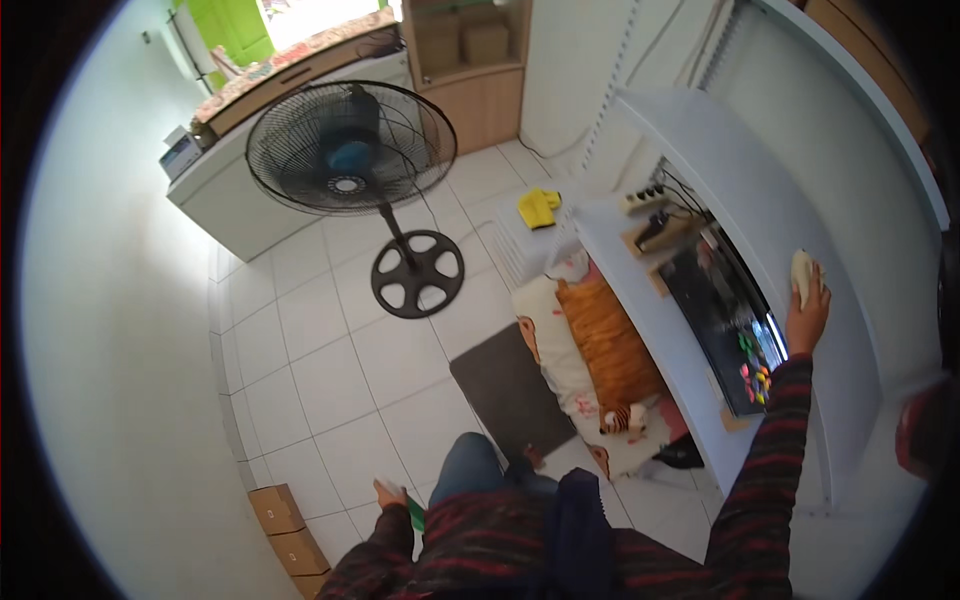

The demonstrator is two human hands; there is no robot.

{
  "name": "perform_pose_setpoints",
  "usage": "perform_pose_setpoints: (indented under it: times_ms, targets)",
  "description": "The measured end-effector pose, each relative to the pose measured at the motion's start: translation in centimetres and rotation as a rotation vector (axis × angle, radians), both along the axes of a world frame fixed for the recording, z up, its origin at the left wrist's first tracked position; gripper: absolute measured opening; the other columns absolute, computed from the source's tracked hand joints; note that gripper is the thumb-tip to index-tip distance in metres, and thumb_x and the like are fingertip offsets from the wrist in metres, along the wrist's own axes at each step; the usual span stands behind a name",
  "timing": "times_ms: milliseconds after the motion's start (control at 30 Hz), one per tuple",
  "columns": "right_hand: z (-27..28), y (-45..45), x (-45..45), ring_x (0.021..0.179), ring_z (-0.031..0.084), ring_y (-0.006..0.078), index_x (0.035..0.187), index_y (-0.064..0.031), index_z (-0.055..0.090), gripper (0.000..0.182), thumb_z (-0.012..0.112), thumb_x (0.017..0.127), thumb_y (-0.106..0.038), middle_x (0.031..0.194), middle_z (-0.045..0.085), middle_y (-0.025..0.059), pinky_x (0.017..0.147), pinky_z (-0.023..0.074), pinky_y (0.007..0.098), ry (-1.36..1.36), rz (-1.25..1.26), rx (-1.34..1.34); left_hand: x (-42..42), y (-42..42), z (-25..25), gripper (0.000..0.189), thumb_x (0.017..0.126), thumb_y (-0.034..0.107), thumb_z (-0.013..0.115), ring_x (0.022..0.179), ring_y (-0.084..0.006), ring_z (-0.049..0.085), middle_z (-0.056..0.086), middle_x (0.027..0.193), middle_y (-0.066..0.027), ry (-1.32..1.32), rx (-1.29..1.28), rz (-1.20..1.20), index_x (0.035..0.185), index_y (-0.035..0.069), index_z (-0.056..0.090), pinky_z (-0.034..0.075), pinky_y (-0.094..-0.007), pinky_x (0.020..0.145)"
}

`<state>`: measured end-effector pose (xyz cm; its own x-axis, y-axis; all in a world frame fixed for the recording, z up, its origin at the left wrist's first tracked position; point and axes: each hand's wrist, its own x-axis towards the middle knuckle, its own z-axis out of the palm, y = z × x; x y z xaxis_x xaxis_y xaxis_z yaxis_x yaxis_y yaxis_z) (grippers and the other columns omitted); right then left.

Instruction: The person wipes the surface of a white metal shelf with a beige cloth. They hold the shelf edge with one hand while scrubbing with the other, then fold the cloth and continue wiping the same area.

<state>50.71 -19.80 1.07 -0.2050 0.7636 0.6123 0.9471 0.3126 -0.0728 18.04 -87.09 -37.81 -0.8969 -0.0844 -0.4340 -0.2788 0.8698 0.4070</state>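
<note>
My right hand (808, 319) presses a bunched cream cloth (804, 276) against the upper white wall shelf (739, 154). Below that arm, on the lower white shelf (626, 274), stands a television (724, 315) whose lit screen shows colours. Down by my left thigh, my left hand (390, 495) grips a green and white object (415, 514). It looks like a bottle, but my fingers and sleeve hide much of it.
A black pedestal fan (351, 154) stands on the tiled floor (330, 390). Under the shelves lie bedding (559, 367) and an orange tiger-shaped cushion (606, 345). A yellow cloth (538, 208) rests on a white crate (514, 244). Cardboard boxes (289, 529) line the left wall.
</note>
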Motion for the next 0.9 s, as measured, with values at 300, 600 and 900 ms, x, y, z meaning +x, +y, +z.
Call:
perform_pose_setpoints:
  times_ms: [300,600,900]
  targets:
    - [0.3,-2.3,-1.6,0.1,0.054,0.0336,0.13,-0.0268,0.043,0.049,0.056,0.083,-0.023,0.108,0.052,0.0145,0.081,0.0469,0.042,-0.006,-0.135,0.189,-7.8,9.1,-2.6,0.08,0.069,0.019,0.069,0.098,-0.0387,0.056,0.056,0.107,-0.0233,0.235,0.285,-0.412,0.133,0.005,0.023,0.045,-0.0428,0.085]
    - [0.0,-2.0,-1.3,0.099,0.056,0.0326,0.129,-0.0298,0.043,0.048,0.054,0.083,-0.028,0.11,0.053,0.0125,0.078,0.0487,0.0425,-0.065,-0.21,0.199,-5.6,7.8,-0.9,0.074,0.07,0.019,0.067,0.092,-0.0385,0.058,0.057,0.103,-0.0229,0.041,0.275,-0.427,0.131,0.01,0.025,0.047,-0.0432,0.08]
    - [-0.3,-1.6,-0.7,0.1,0.055,0.0319,0.129,-0.03,0.043,0.047,0.053,0.084,-0.029,0.11,0.053,0.0128,0.079,0.048,0.0417,-0.096,-0.207,0.188,-4.3,-2.8,-0.1,0.078,0.069,0.015,0.07,0.098,-0.0376,0.057,0.055,0.108,-0.0225,-0.045,0.121,-0.081,0.131,0.01,0.024,0.047,-0.0435,0.084]
